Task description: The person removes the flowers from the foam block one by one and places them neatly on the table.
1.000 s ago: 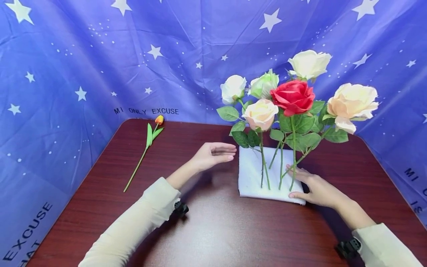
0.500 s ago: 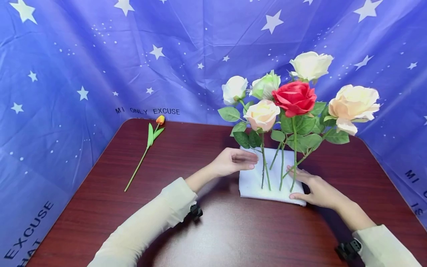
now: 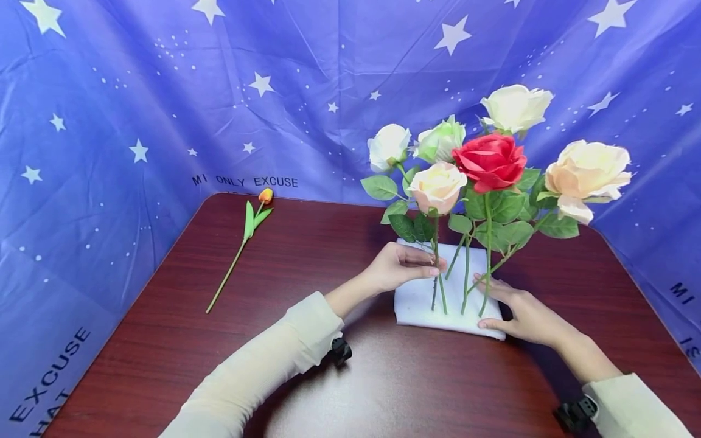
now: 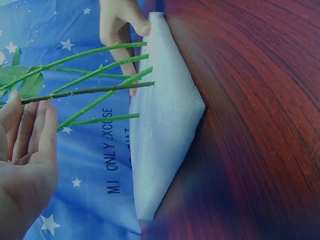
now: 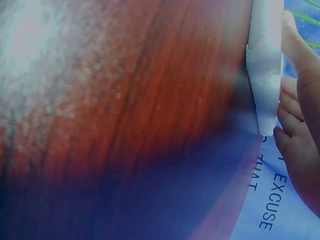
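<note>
A white foam block [image 3: 411,304] bears several upright artificial roses, among them a red rose [image 3: 489,163] and a pale pink rose [image 3: 437,187]. My left hand [image 3: 397,266] is at the pale pink rose, its thumb and fingers pinching the dark stem [image 4: 100,90] partway up, above the foam. In the left wrist view, the stem runs from between thumb and fingertips into the block. My right hand [image 3: 528,314] rests on the block's right side, thumb on the top near the front corner and the other fingers extended behind a stem.
An orange tulip [image 3: 265,195] with green leaves lies on the dark red wooden table [image 3: 164,340] at the left. A cream rose [image 3: 588,173] leans out to the right. A blue starry cloth [image 3: 312,73] hangs behind the table.
My left hand has moved right, from beside the foam block to the pale pink rose's stem, and its fingers have closed on it. The right hand has stayed on the block.
</note>
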Motion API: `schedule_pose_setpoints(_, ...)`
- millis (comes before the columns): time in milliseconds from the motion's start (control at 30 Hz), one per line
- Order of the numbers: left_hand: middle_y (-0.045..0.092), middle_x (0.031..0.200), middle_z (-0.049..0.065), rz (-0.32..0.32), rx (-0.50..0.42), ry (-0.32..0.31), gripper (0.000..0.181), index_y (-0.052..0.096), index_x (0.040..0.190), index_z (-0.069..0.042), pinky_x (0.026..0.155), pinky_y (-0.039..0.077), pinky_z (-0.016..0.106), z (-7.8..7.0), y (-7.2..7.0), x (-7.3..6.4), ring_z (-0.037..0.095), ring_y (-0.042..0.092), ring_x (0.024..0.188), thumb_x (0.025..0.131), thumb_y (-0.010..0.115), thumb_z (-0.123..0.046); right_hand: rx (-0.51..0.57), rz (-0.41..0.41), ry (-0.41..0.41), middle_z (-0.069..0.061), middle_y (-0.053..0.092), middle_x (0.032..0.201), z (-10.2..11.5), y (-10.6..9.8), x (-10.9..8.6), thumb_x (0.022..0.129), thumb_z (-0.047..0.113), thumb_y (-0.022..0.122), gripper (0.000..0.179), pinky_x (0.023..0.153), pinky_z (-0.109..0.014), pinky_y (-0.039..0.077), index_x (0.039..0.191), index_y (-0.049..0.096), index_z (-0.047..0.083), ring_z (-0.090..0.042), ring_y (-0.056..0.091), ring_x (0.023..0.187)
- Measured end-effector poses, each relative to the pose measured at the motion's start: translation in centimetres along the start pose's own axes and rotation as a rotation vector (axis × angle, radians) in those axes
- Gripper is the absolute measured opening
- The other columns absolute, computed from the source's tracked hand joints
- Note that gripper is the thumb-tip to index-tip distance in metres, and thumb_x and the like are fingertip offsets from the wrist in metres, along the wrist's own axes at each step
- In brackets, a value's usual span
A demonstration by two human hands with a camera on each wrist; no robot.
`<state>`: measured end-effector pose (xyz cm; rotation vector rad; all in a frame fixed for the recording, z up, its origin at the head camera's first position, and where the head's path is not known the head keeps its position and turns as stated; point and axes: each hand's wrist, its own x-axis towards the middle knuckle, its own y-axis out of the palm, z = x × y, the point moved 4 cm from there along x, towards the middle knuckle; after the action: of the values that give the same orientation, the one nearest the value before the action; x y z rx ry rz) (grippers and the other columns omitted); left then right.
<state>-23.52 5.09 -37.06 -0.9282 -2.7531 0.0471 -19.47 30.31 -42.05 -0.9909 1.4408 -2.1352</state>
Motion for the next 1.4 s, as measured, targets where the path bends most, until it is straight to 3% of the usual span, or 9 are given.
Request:
schedule_pose_setpoints(267,0.067,0.104,0.032,-0.003,-0.114,0.035,0.021,0.066,0.104,0.017,0.091,0.059,0.033,-0.3,0.2,-0.1,0.039,0.068,0.1,0.087,0.065,0.005,0.002,-0.008,-0.013,-0.03,0.059,0.127,0.0,0.0,0.1,0.065,0.029,0.087,0.072,0.111,0.006,0.012,0.122,0.061,-0.007,0.018,0.01,0.136)
schedule_pose_setpoints(433,0.067,0.101,0.033,-0.023,-0.104,0.076,0.02,0.066,0.102,0.019,0.089,0.06,0.035,-0.4,0.2,-0.1,0.043,0.068,0.097,0.086,0.064,0.007,0.001,-0.007,-0.017,-0.03,0.059,0.126,0.0,-0.1,0.2,0.064,0.029,0.087,0.071,0.111,0.006,0.012,0.12,0.061,-0.008,0.019,0.009,0.135)
schedule_pose_setpoints(600,0.069,0.099,0.031,-0.045,-0.031,0.104,0.018,0.068,0.099,0.017,0.086,0.062,0.032,-1.0,0.0,-0.1,0.04,0.07,0.094,0.085,0.066,0.005,0.006,0.0,-0.011,-0.03,0.059,0.126,0.0,-0.2,0.4,0.065,0.028,0.086,0.07,0.11,0.007,0.012,0.12,0.061,-0.008,0.02,0.009,0.135)
schedule_pose_setpoints(867,0.067,0.103,0.034,-0.148,-0.193,0.004,0.023,0.065,0.108,0.016,0.087,0.061,0.036,-1.8,-1.3,-0.1,0.033,0.072,0.094,0.088,0.063,0.005,0.01,-0.01,-0.016,-0.03,0.06,0.125,0.0,-0.1,0.3,0.064,0.028,0.087,0.071,0.111,0.006,0.012,0.12,0.061,-0.008,0.02,0.01,0.135)
schedule_pose_setpoints(1000,0.066,0.103,0.035,-0.171,-0.189,0.016,0.022,0.064,0.107,0.017,0.087,0.061,0.036,-1.7,-2.2,-0.6,0.032,0.073,0.093,0.088,0.062,0.007,0.012,-0.02,-0.024,-0.03,0.06,0.126,0.0,-0.1,0.2,0.063,0.028,0.087,0.072,0.111,0.005,0.013,0.121,0.061,-0.008,0.019,0.012,0.136)
schedule_pose_setpoints(1200,0.064,0.107,0.038,-0.204,-0.217,0.003,0.022,0.063,0.107,0.019,0.088,0.06,0.037,-1.4,-3.6,-1.5,0.01,0.073,0.082,0.088,0.061,0.007,0.011,-0.021,-0.016,-0.029,0.059,0.126,0.0,0.0,0.0,0.062,0.028,0.087,0.072,0.111,0.005,0.013,0.121,0.061,-0.007,0.02,0.011,0.135)
schedule_pose_setpoints(1400,0.063,0.106,0.039,-0.237,-0.238,-0.008,0.023,0.062,0.107,0.02,0.088,0.061,0.04,-1.6,-5.0,-2.3,0.01,0.073,0.078,0.088,0.061,0.009,0.01,-0.02,-0.015,-0.028,0.059,0.128,0.0,0.0,-0.1,0.063,0.029,0.087,0.073,0.111,0.006,0.014,0.122,0.061,-0.006,0.019,0.012,0.135)
